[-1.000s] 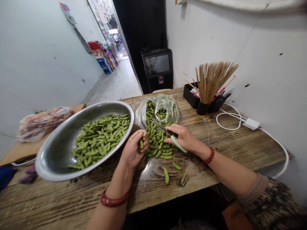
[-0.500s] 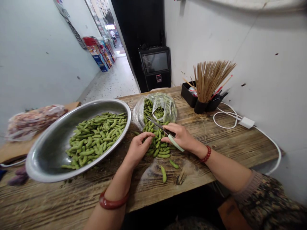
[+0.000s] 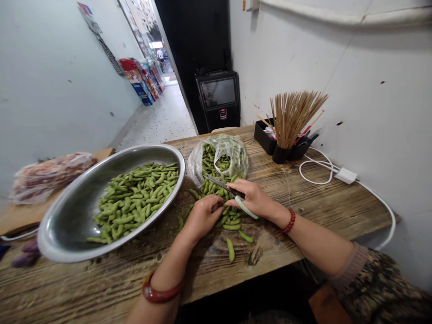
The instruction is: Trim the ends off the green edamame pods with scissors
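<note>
My right hand (image 3: 254,198) is closed around a pair of scissors (image 3: 243,207) with pale green handles, their dark blades pointing up and left over a heap of green soybean pods (image 3: 232,221). Close beside it, my left hand (image 3: 204,215) reaches into the same heap, fingers curled and bent together; whatever lies between the fingertips is hidden. Behind both hands, a clear plastic bag (image 3: 239,150) lies with its mouth open and more pods inside. At the left stands a wide metal basin (image 3: 74,225), with many pods (image 3: 135,198) piled in it.
Two loose pods lie near the table's (image 3: 270,243) front edge. Bamboo skewers (image 3: 297,119) stand in a black holder (image 3: 265,137) at the back right, beside a white cable (image 3: 317,182). A bag of meat (image 3: 50,175) rests on a wooden board (image 3: 20,218) beyond the basin.
My left hand has moved slightly right and down onto the pods, its fingers more curled. The right hand still holds the scissors in nearly the same place. The view has tilted slightly upward.
</note>
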Tool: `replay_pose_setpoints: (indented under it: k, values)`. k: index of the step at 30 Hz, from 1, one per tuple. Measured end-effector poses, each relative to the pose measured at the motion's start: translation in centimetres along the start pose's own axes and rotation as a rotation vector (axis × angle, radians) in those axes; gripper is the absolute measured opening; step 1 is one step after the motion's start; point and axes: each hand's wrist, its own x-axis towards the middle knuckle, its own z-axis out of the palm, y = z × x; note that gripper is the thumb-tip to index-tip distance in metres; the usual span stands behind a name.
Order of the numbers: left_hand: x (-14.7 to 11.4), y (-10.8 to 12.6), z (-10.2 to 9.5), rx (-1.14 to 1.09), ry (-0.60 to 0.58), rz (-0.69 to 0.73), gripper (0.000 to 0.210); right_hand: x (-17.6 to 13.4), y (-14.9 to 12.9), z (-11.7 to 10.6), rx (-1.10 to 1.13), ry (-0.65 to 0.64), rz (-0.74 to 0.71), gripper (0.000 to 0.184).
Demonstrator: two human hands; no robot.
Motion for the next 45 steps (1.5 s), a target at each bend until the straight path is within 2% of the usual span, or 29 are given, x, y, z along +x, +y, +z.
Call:
replay_pose_setpoints:
  k: [2,4,6,10,15,22,28,35,45]
  values:
    - [0.0,0.5,-0.6,-0.175,0.087,-0.111,0.004,0.1,0.1,-0.1,0.022,0.042,0.019,0.040]
    - [0.0,0.8,-1.2,-0.426,0.153,-0.256,0.012,0.2,0.1,-0.2,0.041,0.090,0.046,0.041]
    - [-0.1,1.0,-1.7,-0.644,0.168,-0.365,0.019,0.3,0.1,-0.3,0.054,0.108,0.070,0.039]
    - [-0.3,1.2,-1.9,-0.802,0.165,-0.420,0.027,0.3,-0.1,-0.4,0.076,0.057,0.066,0.040]
    - [-0.4,1.3,-1.7,-0.758,0.138,-0.432,0.028,0.1,-0.5,-0.5,0.037,-0.080,0.026,0.052]
    - [-0.4,1.5,-1.5,-0.656,0.148,-0.377,0.021,-0.1,-1.3,-0.9,-0.069,-0.176,-0.002,0.056]
    - [-0.2,1.6,-1.5,-0.621,0.199,-0.319,0.011,0.0,-1.8,-1.0,-0.139,-0.190,-0.031,0.056]
    - [-0.1,0.7,-1.3,-0.547,0.229,-0.347,0.021,0.1,-1.8,-1.0,-0.200,-0.204,-0.046,0.057]
    - [-0.1,0.6,-1.3,-0.567,0.229,-0.357,0.025,0.0,-1.4,-0.6,-0.182,-0.194,-0.068,0.045]
